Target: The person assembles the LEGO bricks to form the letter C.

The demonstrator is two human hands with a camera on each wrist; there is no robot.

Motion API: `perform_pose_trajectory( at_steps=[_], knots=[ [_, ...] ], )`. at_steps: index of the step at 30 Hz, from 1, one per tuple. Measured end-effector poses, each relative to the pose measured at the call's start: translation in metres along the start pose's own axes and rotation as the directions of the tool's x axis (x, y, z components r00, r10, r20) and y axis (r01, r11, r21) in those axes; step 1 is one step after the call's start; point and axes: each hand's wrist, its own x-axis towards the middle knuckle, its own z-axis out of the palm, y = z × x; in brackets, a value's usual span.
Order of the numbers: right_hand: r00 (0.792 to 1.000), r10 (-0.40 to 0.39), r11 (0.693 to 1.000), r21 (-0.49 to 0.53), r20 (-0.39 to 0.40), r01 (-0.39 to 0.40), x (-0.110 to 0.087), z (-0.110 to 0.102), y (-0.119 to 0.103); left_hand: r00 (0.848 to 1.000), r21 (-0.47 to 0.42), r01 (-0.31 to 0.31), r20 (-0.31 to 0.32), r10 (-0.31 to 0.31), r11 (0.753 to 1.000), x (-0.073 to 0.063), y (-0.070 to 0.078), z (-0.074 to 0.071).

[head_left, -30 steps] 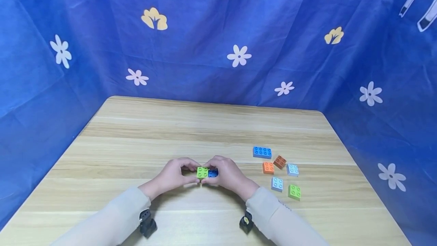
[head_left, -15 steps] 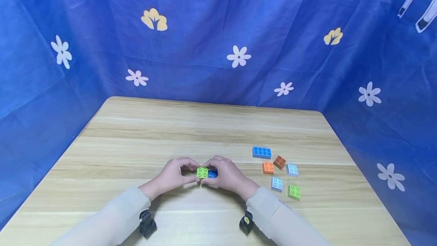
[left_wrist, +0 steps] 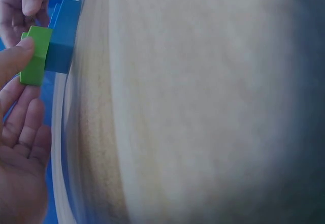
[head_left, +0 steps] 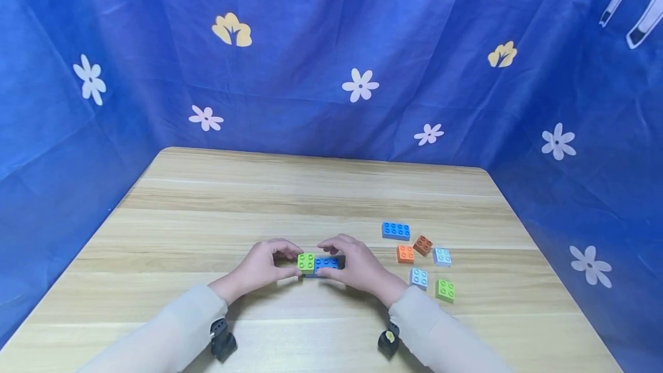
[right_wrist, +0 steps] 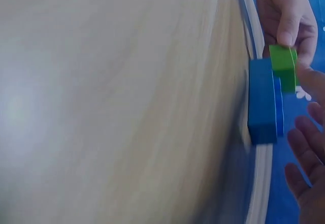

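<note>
In the head view, a green four-stud brick (head_left: pixel 305 262) sits on the left end of a longer blue brick (head_left: pixel 324 262) at the front middle of the table. My left hand (head_left: pixel 261 266) pinches the green brick, thumb at the near side and fingers at the far side. Beside the blue brick's right part is my right hand (head_left: pixel 359 269), its thumb and fingers spread apart with nothing gripped. The green brick (left_wrist: pixel 36 56) also shows under my left thumb in the left wrist view. The right wrist view shows the blue brick (right_wrist: pixel 262 102) side-on, below my right fingers' level hidden partly.
To the right lie another blue brick (head_left: pixel 396 231), an orange brick (head_left: pixel 406 254), a brown brick (head_left: pixel 423 245), two pale blue bricks, one (head_left: pixel 419 278) nearer me, and a second green brick (head_left: pixel 445 290). A blue patterned cloth (head_left: pixel 290 114) surrounds the wooden table (head_left: pixel 233 189).
My right hand has let go of the green brick and moved a little right, its fingers parting. More of the blue brick now shows. My left hand keeps its pinch on the green brick.
</note>
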Motion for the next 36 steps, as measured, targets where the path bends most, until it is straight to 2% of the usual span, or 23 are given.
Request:
perform_pose_trajectory(
  at_steps=[7,20,36],
  knots=[
    [0.999,0.030,0.998,-0.049,-0.038,-0.032,-0.020,-0.015,0.014,1.000,0.015,0.010,0.000,-0.010,1.000,0.000,-0.002,0.000],
    [0.994,0.077,0.994,-0.067,-0.080,-0.082,-0.049,-0.038,0.032,1.000,0.005,0.010,0.005,-0.010,1.000,0.001,-0.003,-0.001],
    [0.989,0.044,0.989,-0.131,-0.142,-0.063,-0.079,-0.062,0.050,1.000,0.012,0.008,0.000,-0.008,1.000,0.001,-0.005,0.001]
  ],
)
